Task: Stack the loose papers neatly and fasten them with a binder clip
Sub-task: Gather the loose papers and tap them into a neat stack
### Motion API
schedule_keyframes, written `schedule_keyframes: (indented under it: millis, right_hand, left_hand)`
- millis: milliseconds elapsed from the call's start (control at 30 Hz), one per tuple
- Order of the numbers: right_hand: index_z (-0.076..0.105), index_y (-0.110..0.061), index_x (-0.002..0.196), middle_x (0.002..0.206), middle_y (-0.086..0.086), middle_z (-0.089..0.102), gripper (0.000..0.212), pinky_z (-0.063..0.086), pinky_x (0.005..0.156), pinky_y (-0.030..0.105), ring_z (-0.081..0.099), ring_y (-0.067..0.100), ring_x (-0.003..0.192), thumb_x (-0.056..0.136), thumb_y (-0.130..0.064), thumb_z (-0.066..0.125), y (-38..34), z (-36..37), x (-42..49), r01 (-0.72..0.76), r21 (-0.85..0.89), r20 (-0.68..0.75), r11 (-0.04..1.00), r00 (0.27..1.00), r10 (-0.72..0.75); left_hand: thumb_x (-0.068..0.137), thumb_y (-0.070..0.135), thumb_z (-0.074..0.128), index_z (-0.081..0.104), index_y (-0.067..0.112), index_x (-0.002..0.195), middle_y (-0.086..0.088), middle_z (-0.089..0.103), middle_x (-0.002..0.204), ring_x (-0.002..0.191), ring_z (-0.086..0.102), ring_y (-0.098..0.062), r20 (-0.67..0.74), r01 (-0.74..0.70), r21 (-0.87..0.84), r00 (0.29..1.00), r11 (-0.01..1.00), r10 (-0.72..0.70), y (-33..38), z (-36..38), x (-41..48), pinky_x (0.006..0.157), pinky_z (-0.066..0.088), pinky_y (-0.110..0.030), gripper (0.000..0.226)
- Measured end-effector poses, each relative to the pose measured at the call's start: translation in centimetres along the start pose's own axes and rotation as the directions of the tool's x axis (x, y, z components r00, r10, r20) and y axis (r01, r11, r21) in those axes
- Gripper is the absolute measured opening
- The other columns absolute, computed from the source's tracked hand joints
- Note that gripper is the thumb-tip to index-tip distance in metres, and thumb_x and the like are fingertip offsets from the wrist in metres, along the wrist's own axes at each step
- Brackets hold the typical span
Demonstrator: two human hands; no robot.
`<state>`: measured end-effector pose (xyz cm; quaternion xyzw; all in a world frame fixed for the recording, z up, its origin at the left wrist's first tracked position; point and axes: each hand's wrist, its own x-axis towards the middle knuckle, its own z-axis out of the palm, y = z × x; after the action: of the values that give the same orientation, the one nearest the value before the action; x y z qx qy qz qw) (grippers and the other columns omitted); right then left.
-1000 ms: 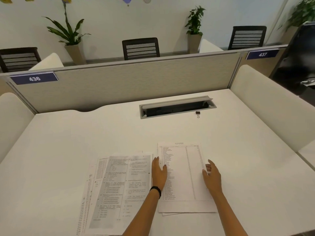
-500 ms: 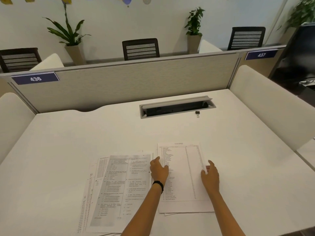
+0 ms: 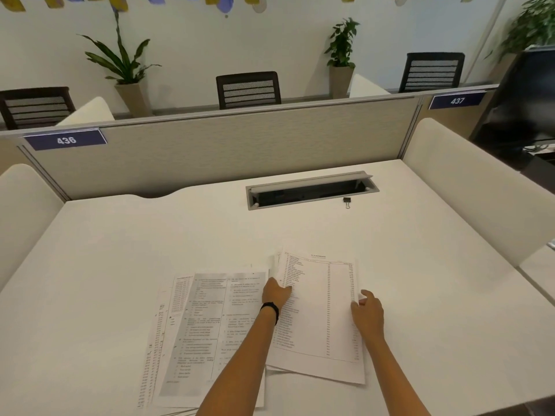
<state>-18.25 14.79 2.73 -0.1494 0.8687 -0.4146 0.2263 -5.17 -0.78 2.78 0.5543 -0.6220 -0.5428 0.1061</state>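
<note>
Two groups of printed papers lie on the white desk (image 3: 120, 265). The right paper stack (image 3: 322, 313), topped by a list page, sits slightly askew with other sheets showing under its bottom edge. My left hand (image 3: 274, 292), with a black wristband, grips the stack's left edge. Its right edge is pinched by my right hand (image 3: 368, 310). The left paper pile (image 3: 204, 334) is fanned out unevenly, and my left forearm crosses its lower right part. A small black binder clip (image 3: 347, 201) lies far back, just in front of the cable tray, well away from both hands.
An open grey cable tray (image 3: 312, 190) is sunk into the desk's far side. A grey partition (image 3: 225, 151) with labels 436 and 437 closes the back. White side panels (image 3: 468, 187) flank the desk. Chairs and potted plants stand beyond.
Both hands have closed on the side edges of the right stack. The stack has turned slightly clockwise, and its left edge has lifted a little.
</note>
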Motion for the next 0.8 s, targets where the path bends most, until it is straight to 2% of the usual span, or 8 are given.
schedule_keyframes:
  millis: [67,133,233,300,400,467,600,800]
  right_hand:
    - [0.06,-0.013,0.096,0.089,0.01,0.055,0.015,0.04,0.072,0.03,0.052,0.031,0.088,0.086,-0.004,0.052,-0.1,0.0,0.1,0.001,0.032,0.023,0.999,1.0,-0.001]
    - [0.043,-0.021,0.063,0.065,-0.001,0.04,0.03,0.029,0.057,0.024,0.042,0.025,0.076,0.085,-0.002,0.051,0.0,-0.1,0.5,0.033,0.054,0.028,0.998,0.999,-0.034]
    - [0.059,-0.006,0.098,0.091,0.007,0.057,0.013,0.043,0.076,0.029,0.053,0.028,0.092,0.087,-0.007,0.054,-0.4,-0.6,0.6,-0.044,0.171,0.061,0.984,0.998,0.034]
    - [0.048,-0.007,0.124,0.117,0.014,0.056,0.038,0.043,0.086,0.035,0.054,0.029,0.104,0.087,-0.013,0.058,-1.2,-1.2,0.9,-0.111,0.298,0.129,0.948,0.989,0.075]
    - [0.031,-0.015,0.135,0.115,0.008,0.051,0.063,0.044,0.082,0.037,0.053,0.025,0.1,0.083,-0.012,0.066,-3.3,-2.4,0.7,-0.043,0.443,0.194,0.896,0.98,-0.049]
    - [0.032,-0.018,0.135,0.113,0.008,0.055,0.066,0.05,0.078,0.034,0.057,0.025,0.098,0.08,-0.009,0.068,-4.8,-3.1,0.7,0.081,0.469,0.152,0.879,0.974,-0.171]
    - [0.055,-0.012,0.109,0.103,0.011,0.064,0.03,0.056,0.068,0.017,0.063,0.024,0.092,0.082,-0.001,0.063,-7.6,-4.2,0.3,0.339,0.485,-0.054,0.806,0.931,-0.36]
    - [0.058,-0.006,0.098,0.097,0.009,0.065,0.015,0.055,0.07,0.017,0.063,0.021,0.084,0.084,-0.008,0.063,-10.3,-5.3,-0.5,0.47,0.504,-0.165,0.724,0.876,-0.454]
  left_hand:
    - [0.089,0.014,0.054,0.053,0.003,0.111,-0.011,0.058,0.111,0.103,0.056,-0.027,-0.028,-0.068,-0.022,0.997,0.997,0.068,-0.1,-0.3,-0.3,0.087,0.049,-0.033,0.025]
    - [0.09,0.015,0.053,0.051,0.005,0.121,-0.008,0.057,0.12,0.11,0.054,-0.026,-0.011,-0.138,-0.075,0.99,0.988,0.137,0.2,-0.6,-1.0,0.095,0.047,-0.034,0.033]
    - [0.092,0.017,0.053,0.052,0.011,0.122,-0.009,0.057,0.125,0.11,0.055,-0.022,0.03,-0.227,-0.17,0.971,0.959,0.236,0.7,-1.4,-1.7,0.093,0.048,-0.032,0.031]
    - [0.093,0.016,0.052,0.054,0.017,0.114,-0.004,0.06,0.119,0.105,0.058,-0.017,0.053,-0.287,-0.226,0.951,0.931,0.306,1.6,-2.2,-2.4,0.083,0.05,-0.023,0.022]
    - [0.094,0.019,0.051,0.051,0.023,0.112,0.004,0.059,0.114,0.1,0.058,-0.007,0.043,-0.367,-0.266,0.919,0.891,0.391,3.1,-3.4,-3.3,0.076,0.049,-0.015,0.019]
    - [0.094,0.022,0.051,0.05,0.021,0.116,0.002,0.059,0.117,0.104,0.058,-0.011,-0.001,-0.425,-0.281,0.897,0.861,0.442,4.1,-4.1,-3.7,0.081,0.052,-0.021,0.022]
    - [0.095,0.027,0.047,0.05,0.021,0.118,0.0,0.059,0.118,0.107,0.06,-0.018,-0.11,-0.508,-0.324,0.858,0.798,0.502,6.2,-5.0,-4.5,0.087,0.055,-0.035,0.023]
    - [0.093,0.022,0.05,0.042,0.028,0.118,0.001,0.054,0.12,0.108,0.057,-0.021,-0.245,-0.575,-0.352,0.818,0.739,0.52,8.3,-5.3,-5.7,0.089,0.054,-0.037,0.027]
